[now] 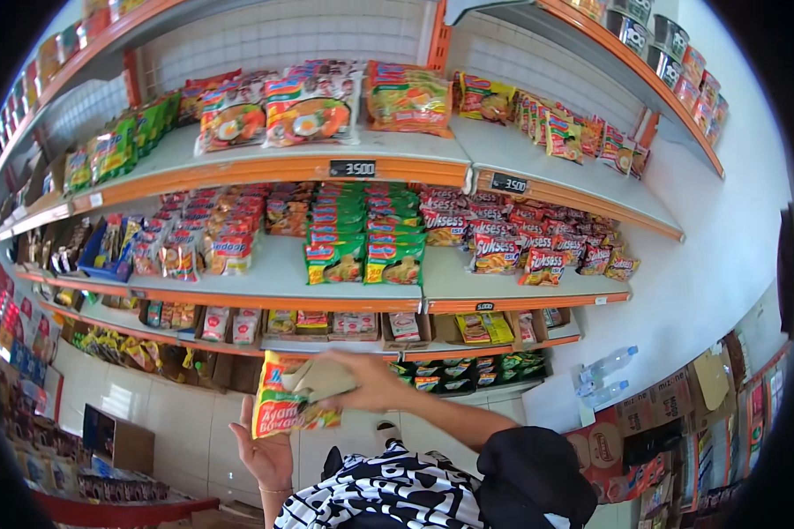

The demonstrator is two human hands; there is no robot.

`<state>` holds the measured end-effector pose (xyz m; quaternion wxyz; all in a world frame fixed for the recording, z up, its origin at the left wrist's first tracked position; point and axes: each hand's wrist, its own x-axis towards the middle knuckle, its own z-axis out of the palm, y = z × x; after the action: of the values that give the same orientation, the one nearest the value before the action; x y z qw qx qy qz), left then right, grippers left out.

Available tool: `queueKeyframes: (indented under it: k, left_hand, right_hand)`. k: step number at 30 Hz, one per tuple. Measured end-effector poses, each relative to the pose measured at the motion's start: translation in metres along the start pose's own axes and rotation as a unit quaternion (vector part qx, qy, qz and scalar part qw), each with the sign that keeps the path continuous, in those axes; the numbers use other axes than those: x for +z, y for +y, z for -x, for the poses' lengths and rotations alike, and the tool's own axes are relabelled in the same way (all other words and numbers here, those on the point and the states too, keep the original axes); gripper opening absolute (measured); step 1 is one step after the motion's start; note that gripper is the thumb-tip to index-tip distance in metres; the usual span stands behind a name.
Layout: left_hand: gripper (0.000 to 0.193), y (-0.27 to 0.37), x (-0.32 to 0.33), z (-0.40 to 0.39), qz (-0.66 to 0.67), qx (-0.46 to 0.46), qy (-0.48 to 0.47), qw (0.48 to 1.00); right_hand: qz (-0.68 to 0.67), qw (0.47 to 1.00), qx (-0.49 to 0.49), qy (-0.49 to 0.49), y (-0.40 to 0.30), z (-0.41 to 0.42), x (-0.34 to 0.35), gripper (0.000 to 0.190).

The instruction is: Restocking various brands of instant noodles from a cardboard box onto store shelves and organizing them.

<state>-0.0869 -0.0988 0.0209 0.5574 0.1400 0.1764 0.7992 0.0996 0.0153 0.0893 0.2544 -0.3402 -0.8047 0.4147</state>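
Observation:
A yellow and red packet of instant noodles [278,403] is held up in front of the shelves. My left hand [269,456] supports it from below and behind, thumb spread to the side and most fingers hidden by the packet. In my right hand [364,380] is a folded beige cloth [321,378], pressed against the packet's upper right part. The cloth covers much of the packet's front.
Orange-edged shelves [364,297] curve across the view. Green noodle packets [394,258] and red Suksess packets [496,251] stand in rows. Larger noodle packs [311,112] sit above. Water bottles [605,373] and cartons [655,410] lie at right; an open cardboard box [132,443] is at left.

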Motion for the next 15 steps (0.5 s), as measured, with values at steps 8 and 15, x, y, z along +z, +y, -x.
queueKeyframes:
  k: [8,15]
  left_hand:
    - [0.04,-0.011,-0.042,-0.045,-0.181,-0.033,0.144,0.972]
    - [0.028,-0.021,-0.07,-0.065,-0.131,-0.032,0.249,0.959]
  right_hand:
    - [0.283,0.875,-0.155,0.361,-0.051,0.013,-0.258,0.058]
    - [0.34,0.867,-0.025,0.363,-0.021,-0.044,-0.464,0.057]
